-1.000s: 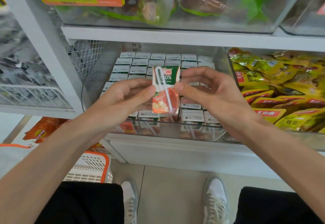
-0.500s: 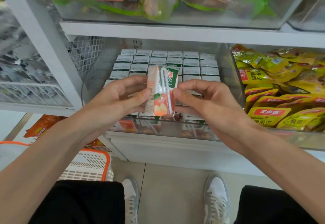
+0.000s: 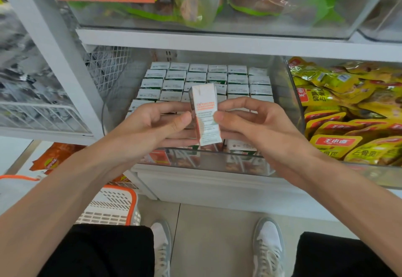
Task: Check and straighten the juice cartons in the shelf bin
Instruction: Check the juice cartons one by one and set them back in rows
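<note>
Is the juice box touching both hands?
Touching. The head view shows the left hand and right hand pinching the juice box from either side.

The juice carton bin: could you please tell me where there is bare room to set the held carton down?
The cartons stand packed row on row. Bare strips seem to run only along the left and right walls of the bin. Any slot under the left hand and right hand, which pinch the held carton, is hidden.
</note>
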Available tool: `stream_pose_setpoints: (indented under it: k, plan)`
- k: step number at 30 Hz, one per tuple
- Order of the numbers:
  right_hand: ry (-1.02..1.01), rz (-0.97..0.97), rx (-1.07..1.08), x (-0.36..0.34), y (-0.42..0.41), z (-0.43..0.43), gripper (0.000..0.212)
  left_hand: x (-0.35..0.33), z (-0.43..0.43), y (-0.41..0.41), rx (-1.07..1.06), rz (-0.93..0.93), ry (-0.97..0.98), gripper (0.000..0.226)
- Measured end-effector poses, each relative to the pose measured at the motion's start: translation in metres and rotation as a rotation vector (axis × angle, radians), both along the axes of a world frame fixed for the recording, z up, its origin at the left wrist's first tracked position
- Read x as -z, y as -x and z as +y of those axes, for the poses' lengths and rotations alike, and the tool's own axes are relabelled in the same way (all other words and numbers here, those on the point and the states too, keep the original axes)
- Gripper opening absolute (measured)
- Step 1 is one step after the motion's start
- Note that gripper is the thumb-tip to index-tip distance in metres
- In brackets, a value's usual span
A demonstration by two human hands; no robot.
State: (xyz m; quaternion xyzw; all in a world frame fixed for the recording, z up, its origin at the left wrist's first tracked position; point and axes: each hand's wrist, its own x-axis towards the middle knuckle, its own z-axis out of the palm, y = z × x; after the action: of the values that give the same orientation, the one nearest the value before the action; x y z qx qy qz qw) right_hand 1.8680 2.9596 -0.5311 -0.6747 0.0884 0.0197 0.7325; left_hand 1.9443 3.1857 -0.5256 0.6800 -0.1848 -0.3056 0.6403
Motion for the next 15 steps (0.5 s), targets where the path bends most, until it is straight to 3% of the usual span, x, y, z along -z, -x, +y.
stream_pose_setpoints:
  k: [8,15]
  plan:
    - [0.097,-0.089,0.026,0.0002,0.0013,0.0058,0.014,0.0029,0.0006,-0.0028,-0.125,-0.064,-0.077,0.037]
    - [0.122,-0.078,-0.017,-0.0001,0.0018,0.0068,0.036,0.0058,-0.0003,-0.0007,-0.096,-0.105,-0.080,0.042]
